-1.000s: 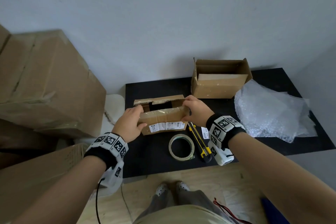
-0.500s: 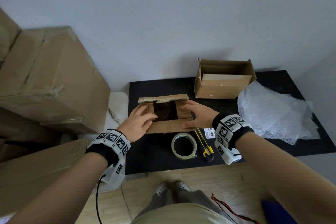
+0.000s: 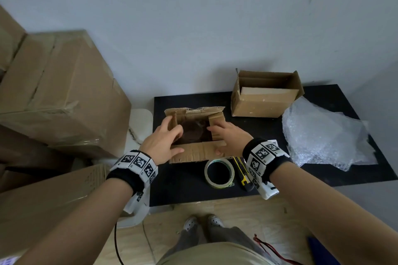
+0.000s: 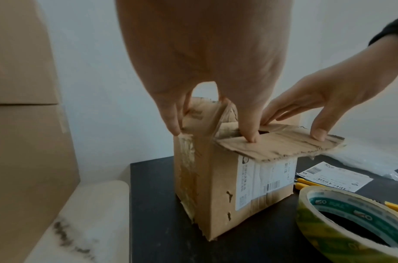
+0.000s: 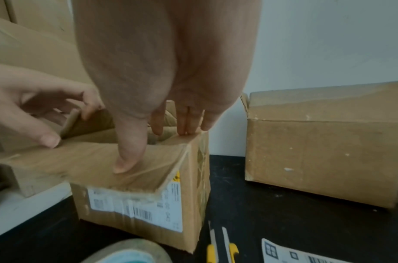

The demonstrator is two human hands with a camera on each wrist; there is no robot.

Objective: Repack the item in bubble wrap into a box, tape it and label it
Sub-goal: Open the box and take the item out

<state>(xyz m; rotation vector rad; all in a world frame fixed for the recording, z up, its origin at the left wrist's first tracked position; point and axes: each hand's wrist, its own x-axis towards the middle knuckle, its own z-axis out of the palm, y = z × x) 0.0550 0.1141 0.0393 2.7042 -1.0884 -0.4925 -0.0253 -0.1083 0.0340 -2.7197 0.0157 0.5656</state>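
Note:
A small worn cardboard box with a shipping label on its front stands on the black table, top flaps spread apart. A dark round item shows inside. My left hand has its fingers against the left side flap and its thumb on the front flap. My right hand lays its fingers on the right side flap, thumb pressing the front flap flat. The wrist views show the same box with both thumbs on the folded-out flap.
A tape roll, a yellow utility knife and a loose label lie just in front of the box. A second open box stands at the back right, beside crumpled bubble wrap. Large cartons crowd the left.
The box top was held closed a second ago. Both hands have since folded the front flap toward me and spread the side flaps, so the dark item inside shows.

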